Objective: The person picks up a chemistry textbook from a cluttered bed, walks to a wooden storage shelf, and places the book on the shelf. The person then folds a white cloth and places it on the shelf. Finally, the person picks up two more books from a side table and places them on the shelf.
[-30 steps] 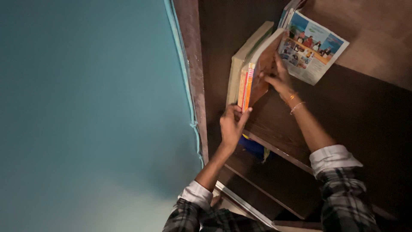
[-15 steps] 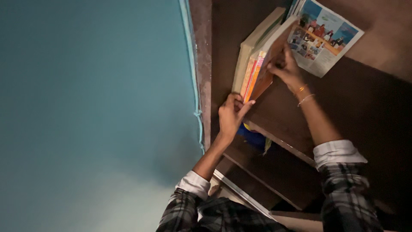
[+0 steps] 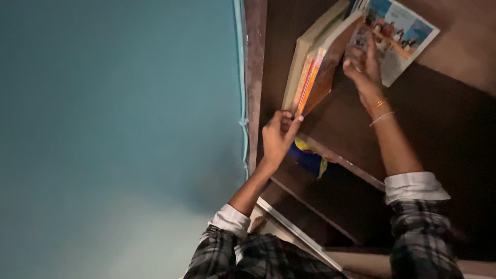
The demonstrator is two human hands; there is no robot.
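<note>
on dark wooden shelf (image 3: 413,103) by teal wall (image 3: 113,129): left hand (image 3: 276,139) pinches books (image 3: 312,67), right hand (image 3: 364,64) open.

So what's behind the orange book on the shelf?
Behind the orange book stands a thick pale book against the shelf's side wall. Anything further back is covered.

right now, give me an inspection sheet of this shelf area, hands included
surface: dark wooden shelf, bare at right
job's things: leaning stack of books against the shelf's side; magazine beside it
clutter: blue and yellow thing on the shelf below
hands: left hand pinches the stack's lower corner; right hand reaches at the magazine, grip unclear
cables: pale cable along the frame edge
surroundings: teal wall
</note>
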